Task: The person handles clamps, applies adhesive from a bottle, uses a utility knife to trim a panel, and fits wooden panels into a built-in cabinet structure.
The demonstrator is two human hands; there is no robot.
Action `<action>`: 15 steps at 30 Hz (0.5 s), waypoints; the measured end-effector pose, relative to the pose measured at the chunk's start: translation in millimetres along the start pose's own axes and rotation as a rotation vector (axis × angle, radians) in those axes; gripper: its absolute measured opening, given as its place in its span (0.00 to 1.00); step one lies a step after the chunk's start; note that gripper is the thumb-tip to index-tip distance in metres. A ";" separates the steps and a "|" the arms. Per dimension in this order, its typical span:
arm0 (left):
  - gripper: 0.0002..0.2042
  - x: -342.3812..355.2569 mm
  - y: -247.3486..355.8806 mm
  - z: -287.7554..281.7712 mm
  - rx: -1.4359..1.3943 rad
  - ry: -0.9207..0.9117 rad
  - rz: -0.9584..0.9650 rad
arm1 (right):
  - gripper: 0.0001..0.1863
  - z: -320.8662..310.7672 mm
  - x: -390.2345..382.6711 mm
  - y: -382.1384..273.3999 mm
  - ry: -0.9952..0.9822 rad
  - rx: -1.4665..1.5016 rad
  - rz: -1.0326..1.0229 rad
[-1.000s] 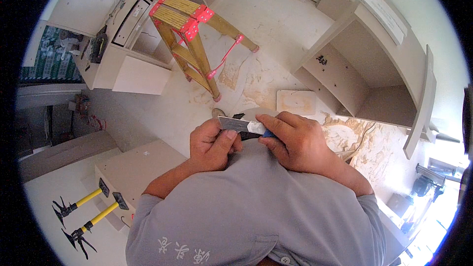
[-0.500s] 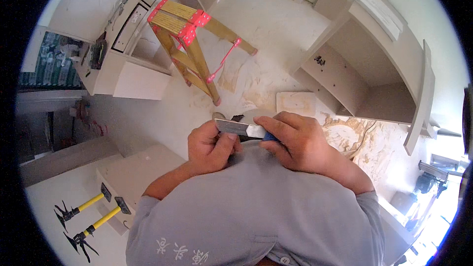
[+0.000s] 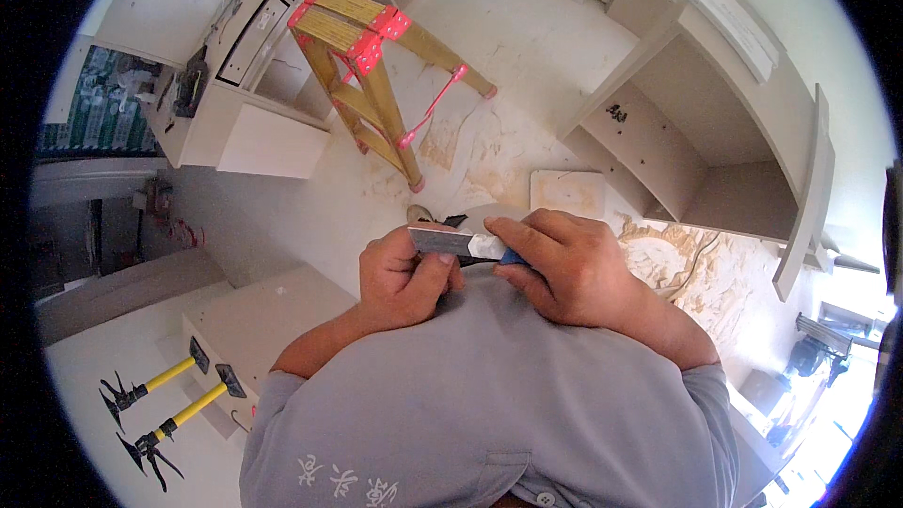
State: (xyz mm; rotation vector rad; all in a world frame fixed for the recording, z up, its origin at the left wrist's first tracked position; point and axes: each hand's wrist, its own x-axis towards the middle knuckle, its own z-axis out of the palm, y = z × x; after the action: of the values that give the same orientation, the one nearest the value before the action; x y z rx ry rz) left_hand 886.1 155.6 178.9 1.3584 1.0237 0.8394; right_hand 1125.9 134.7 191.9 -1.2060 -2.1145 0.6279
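Note:
In front of my chest, my right hand (image 3: 574, 268) is closed around the blue handle of a utility knife (image 3: 442, 242). Its flat grey blade and whitish collar point left across the gap between my hands. My left hand (image 3: 404, 273) is closed beside the blade's end, with the thumb just under the lower edge. A thin dark piece shows beneath the blade, between the hands; its kind cannot be made out. The left fingers curl out of sight, hiding what they hold.
A yellow and red stepladder (image 3: 357, 66) stands ahead. An open cabinet carcass (image 3: 696, 132) is at right, drawer units (image 3: 254, 47) at upper left. Two yellow-handled support props (image 3: 179, 414) lie at lower left, near a board box (image 3: 273, 320). Crumpled brown sheeting (image 3: 696, 268) covers floor at right.
The view has shifted a little, so the ladder and cabinets sit slightly differently. The blade has tilted slightly, and both hands keep nearly the same place and grip.

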 end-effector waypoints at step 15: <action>0.06 -3.3 -11.5 -6.1 0.087 -0.013 0.048 | 0.22 4.1 -9.0 -7.1 -0.029 0.018 0.139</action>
State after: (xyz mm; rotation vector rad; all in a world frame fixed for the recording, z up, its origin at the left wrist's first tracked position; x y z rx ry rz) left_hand 878.3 154.0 168.1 1.4653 1.0307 0.8291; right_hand 1122.4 123.1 191.2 -1.3502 -2.0573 0.7281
